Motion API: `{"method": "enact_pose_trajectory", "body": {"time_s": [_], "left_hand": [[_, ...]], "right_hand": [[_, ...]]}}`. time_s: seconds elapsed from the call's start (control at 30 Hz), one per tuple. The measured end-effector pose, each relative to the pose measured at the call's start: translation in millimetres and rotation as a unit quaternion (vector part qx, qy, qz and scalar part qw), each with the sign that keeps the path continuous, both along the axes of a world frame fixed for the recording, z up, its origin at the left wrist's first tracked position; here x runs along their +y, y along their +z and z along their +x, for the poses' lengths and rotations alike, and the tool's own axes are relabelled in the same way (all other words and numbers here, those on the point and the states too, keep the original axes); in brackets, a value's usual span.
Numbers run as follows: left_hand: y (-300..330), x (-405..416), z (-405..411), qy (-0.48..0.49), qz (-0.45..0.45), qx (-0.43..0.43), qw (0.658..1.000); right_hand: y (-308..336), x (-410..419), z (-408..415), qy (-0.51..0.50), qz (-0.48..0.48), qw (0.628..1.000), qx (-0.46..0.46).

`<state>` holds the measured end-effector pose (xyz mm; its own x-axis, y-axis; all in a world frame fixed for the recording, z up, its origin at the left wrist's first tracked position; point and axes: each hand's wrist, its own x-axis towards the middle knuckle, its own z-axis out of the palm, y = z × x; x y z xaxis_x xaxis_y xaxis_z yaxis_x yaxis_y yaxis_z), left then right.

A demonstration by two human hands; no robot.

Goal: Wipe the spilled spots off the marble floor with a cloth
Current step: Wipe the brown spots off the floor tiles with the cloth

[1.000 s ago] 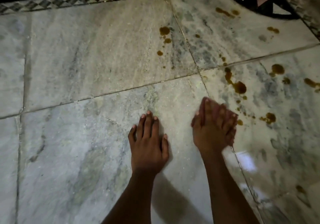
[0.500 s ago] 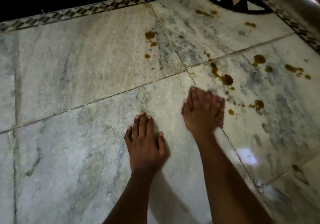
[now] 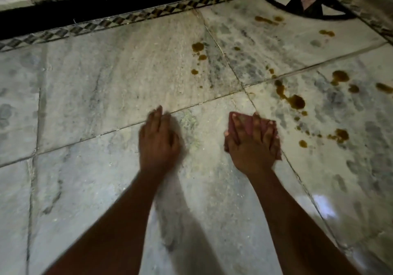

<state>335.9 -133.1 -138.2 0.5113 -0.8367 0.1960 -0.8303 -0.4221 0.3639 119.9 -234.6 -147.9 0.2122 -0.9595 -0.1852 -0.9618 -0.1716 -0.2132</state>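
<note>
Pressing pink cloth [image 3: 244, 122] onto floor [image 3: 95, 96] w/ right hand [image 3: 251, 147], fingers [image 3: 256, 125] straight, spread; resting left hand [image 3: 158, 141] flat, empty; brown spots [image 3: 296, 101] nr cloth.

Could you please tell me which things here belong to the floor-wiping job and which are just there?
Job: pinkish-red cloth under the right hand; brown spilled spots; grey-veined marble floor.
Just there: chequered border strip; black inlaid corner motif.

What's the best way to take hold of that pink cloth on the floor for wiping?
From above, at its middle: the cloth lies flat and limp on the marble floor, so a flat palm with spread fingers, as the right hand has it, likely controls it best.
</note>
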Motion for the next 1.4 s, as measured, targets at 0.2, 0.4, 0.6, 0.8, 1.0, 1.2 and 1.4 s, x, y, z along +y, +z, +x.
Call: {"method": "enact_pose_trajectory", "body": {"time_s": [0.2, 0.4, 0.6, 0.8, 1.0, 1.2, 1.4], "left_hand": [[-15, -26, 43, 0.067, 0.061, -0.015, 0.996], [-10, -28, 47, 0.067, 0.086, -0.007, 0.994], [-9, -29, 47, 0.07, 0.096, 0.0, 0.993], [-7, -33, 44, 0.072, 0.124, -0.001, 0.99], [-4, -31, 44, 0.071, 0.133, 0.002, 0.989], [-11, -33, 44, 0.072, 0.143, 0.0, 0.987], [-11, -33, 45, 0.069, 0.143, 0.003, 0.987]], "right_hand": [[-1, -57, 80, 0.049, 0.055, 0.997, 0.001], [2, -6, 43, 0.181, -0.032, 0.983, -0.008], [-1, -47, 72, -0.001, -0.002, 1.0, 0.0], [7, -44, 114, 0.142, 0.04, 0.989, 0.009], [8, -28, 66, 0.029, 0.029, 0.999, 0.029], [4, -85, 141, -0.012, 0.09, 0.996, -0.003], [3, -45, 83, 0.21, -0.009, 0.977, 0.034]]}}
